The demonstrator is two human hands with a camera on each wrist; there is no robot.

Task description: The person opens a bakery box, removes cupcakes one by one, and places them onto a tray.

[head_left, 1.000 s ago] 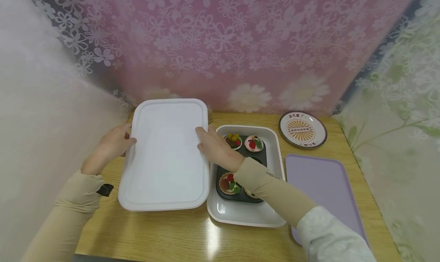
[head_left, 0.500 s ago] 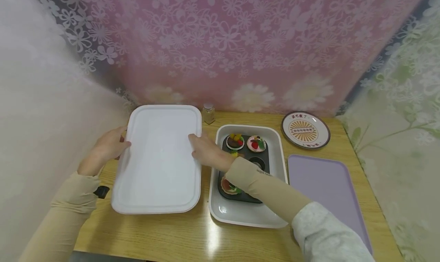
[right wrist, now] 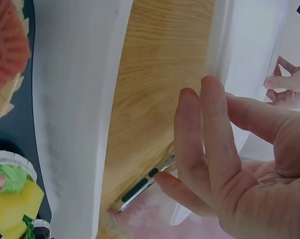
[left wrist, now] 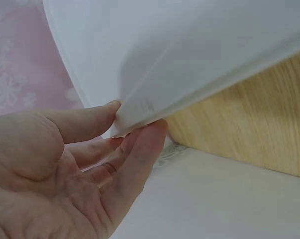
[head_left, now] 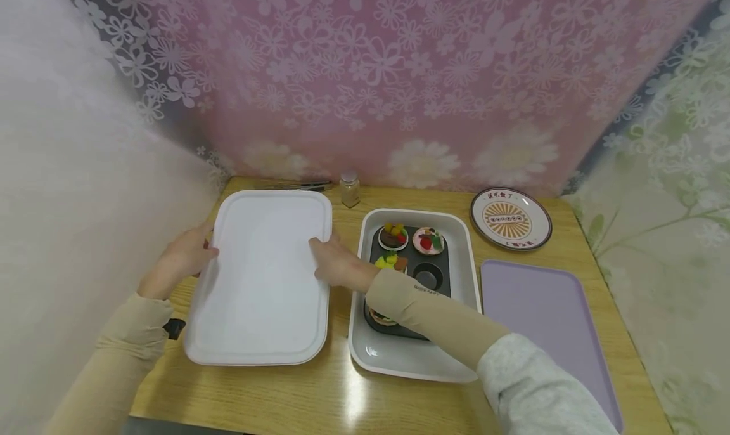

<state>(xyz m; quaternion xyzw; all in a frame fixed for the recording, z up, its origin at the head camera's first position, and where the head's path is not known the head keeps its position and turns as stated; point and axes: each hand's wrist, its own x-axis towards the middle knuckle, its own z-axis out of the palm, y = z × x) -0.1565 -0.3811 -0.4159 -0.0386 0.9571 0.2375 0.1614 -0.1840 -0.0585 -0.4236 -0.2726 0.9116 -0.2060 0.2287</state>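
Step in hand, as I read it: setting the flat white rectangular plastic tray (head_left: 259, 279) down on the left half of the light wooden table (head_left: 319, 397), just beside the grey tray (head_left: 410, 359) holding a dark muffin tin (head_left: 430, 276) of toy cupcakes. Left hand (head_left: 179, 260) pinches the tray's left rim between thumb and curled fingers (left wrist: 140, 144), edge looks slightly raised there. Right hand (head_left: 336, 264) has straight, relaxed fingers (right wrist: 209, 129) against the right rim, not wrapped. Next move likely calls for lowering the left edge flat and letting go without nudging the grey tray
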